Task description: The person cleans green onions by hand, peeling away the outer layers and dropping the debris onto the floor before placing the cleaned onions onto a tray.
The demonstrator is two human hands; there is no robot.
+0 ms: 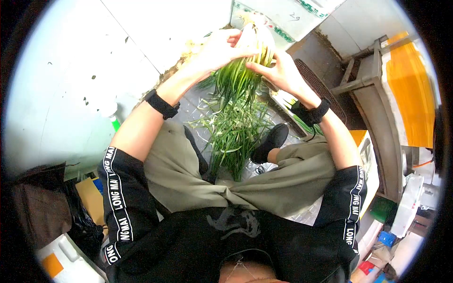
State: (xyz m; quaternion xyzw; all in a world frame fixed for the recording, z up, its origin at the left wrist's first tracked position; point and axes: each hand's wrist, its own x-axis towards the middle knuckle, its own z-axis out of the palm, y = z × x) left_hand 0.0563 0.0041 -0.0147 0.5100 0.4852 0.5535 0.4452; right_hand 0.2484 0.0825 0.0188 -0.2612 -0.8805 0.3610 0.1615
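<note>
A bunch of spring onions [261,46] is held up in front of me, its pale root ends at the top and its green leaves hanging down. My left hand [225,46] grips the bunch from the left, with fingers at the white stalks. On the other side, my right hand [282,71] is curled against it, thumb in front and the other fingers partly hidden behind. Below, a heap of loose green leaves and trimmings [234,137] lies on the floor between my shoes.
A crate with more green stalks [289,104] stands right of the heap. White boxes [290,19] are at the back against the wall. A wooden stand [373,89] with an orange panel [409,94] rises at right. A white bottle [109,111] is at left.
</note>
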